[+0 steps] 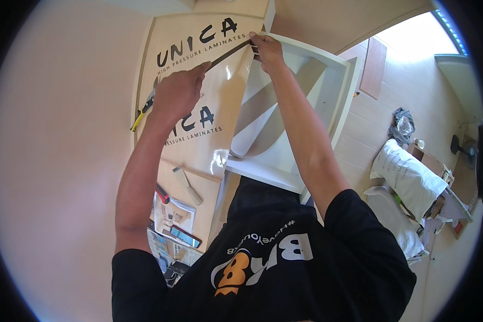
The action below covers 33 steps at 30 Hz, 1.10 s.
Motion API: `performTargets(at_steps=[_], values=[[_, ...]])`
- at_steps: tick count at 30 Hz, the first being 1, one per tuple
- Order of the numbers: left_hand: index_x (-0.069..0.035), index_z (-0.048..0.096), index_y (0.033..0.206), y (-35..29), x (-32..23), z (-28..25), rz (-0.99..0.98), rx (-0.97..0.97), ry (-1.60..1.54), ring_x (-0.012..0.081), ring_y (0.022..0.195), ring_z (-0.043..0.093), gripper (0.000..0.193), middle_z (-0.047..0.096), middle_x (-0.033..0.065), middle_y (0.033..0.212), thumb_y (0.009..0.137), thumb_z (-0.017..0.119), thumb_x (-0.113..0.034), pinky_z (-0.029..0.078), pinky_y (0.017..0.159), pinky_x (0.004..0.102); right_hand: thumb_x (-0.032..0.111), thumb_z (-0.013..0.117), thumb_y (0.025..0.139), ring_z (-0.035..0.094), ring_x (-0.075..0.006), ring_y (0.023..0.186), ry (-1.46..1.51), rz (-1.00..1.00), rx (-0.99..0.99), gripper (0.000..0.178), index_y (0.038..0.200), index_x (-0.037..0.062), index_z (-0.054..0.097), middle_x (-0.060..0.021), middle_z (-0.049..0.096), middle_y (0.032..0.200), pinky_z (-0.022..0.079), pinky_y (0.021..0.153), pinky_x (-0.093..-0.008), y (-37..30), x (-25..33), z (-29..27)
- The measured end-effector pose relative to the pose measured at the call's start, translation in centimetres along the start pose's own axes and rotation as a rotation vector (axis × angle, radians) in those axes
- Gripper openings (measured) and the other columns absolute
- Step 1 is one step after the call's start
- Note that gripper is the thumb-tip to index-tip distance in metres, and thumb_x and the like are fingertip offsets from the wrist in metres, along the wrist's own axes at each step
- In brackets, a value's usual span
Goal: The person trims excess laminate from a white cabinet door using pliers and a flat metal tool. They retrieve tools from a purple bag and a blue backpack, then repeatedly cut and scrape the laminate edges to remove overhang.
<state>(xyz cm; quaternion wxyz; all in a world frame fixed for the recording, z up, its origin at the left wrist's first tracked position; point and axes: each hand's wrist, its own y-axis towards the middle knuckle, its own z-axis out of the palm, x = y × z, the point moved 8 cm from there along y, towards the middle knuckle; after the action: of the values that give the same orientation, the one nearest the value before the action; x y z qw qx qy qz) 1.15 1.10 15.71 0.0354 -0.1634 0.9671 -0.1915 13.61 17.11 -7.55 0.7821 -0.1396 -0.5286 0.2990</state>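
A thin dark strip (229, 55) lies slantwise across a glossy, wood-coloured laminate sheet (225, 99) with large black lettering. My left hand (180, 92) is closed at its lower left end, the index finger stretched along it. At the upper right end, by the sheet's edge, my right hand (268, 51) pinches the strip between thumb and fingers. Under my right forearm sits an open white drawer box (338, 102) with curled beige sheets (265, 102) inside. A cutting tool with a yellow handle (138, 119) rests left of my left wrist, partly hidden.
Nearer me on a wooden board lie a flat scraper-like tool (188, 186), a red cutter (162, 194) and a phone (185, 236). A pale wall (59, 134) rises at left. On the floor at right are a laminate piece (374, 67), a grey plastic bag (402, 126) and white sacks (408, 172).
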Motion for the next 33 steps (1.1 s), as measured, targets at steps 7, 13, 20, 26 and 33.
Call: performTargets(at_steps=[7,13,20,26,33], values=[[-0.025,0.061,0.138,1.1,1.2,-0.9,0.047,0.027,-0.112,0.0322,0.091,0.071,0.036,0.075,0.0099,0.103,0.104,0.051,-0.024,0.056,0.080,0.0460,0.023,0.076,0.093,0.066,-0.0140,0.079,0.029,0.005,-0.032,0.022,0.095,0.0035,0.066,-0.0049,0.071,0.091,0.056,0.074,-0.0323,-0.1,-1.1,0.2],[-0.021,0.060,0.138,0.3,1.4,1.5,0.031,0.027,-0.176,0.0334,0.089,0.071,0.036,0.075,0.0128,0.100,0.104,0.051,-0.023,0.055,0.079,0.0453,0.017,0.077,0.091,0.059,-0.0115,0.065,0.062,-0.042,-0.114,0.019,0.084,0.0021,0.067,-0.0035,0.067,0.078,0.050,0.058,-0.0278,0.1,-1.3,-0.2],[-0.017,0.061,0.136,1.0,0.2,1.4,0.007,0.107,-0.151,0.0353,0.081,0.071,0.034,0.073,0.0165,0.093,0.104,0.051,-0.024,0.054,0.074,0.0460,0.016,0.077,0.091,0.061,-0.0135,0.074,0.191,0.026,-0.093,0.018,0.088,0.0021,0.067,-0.0046,0.068,0.084,0.052,0.068,-0.0314,0.5,-2.7,-0.3],[-0.017,0.062,0.136,3.3,-2.9,0.3,0.126,0.022,-0.117,0.0368,0.085,0.070,0.035,0.073,0.0176,0.095,0.105,0.049,-0.028,0.055,0.076,0.0471,0.025,0.067,0.099,0.066,-0.0195,0.090,0.303,0.039,-0.081,0.027,0.115,0.0029,0.061,-0.0100,0.069,0.104,0.054,0.077,-0.0350,0.1,-1.8,-0.1],[-0.015,0.061,0.139,1.2,-0.4,-4.2,0.139,0.025,-0.240,0.0349,0.105,0.068,0.038,0.070,0.0179,0.118,0.102,0.049,-0.019,0.054,0.091,0.0460,0.026,0.051,0.106,0.063,-0.0290,0.119,0.245,-0.027,-0.168,0.046,0.145,0.0014,0.046,-0.0178,0.062,0.132,0.054,0.092,-0.0394,-3.6,-0.6,-1.7]])
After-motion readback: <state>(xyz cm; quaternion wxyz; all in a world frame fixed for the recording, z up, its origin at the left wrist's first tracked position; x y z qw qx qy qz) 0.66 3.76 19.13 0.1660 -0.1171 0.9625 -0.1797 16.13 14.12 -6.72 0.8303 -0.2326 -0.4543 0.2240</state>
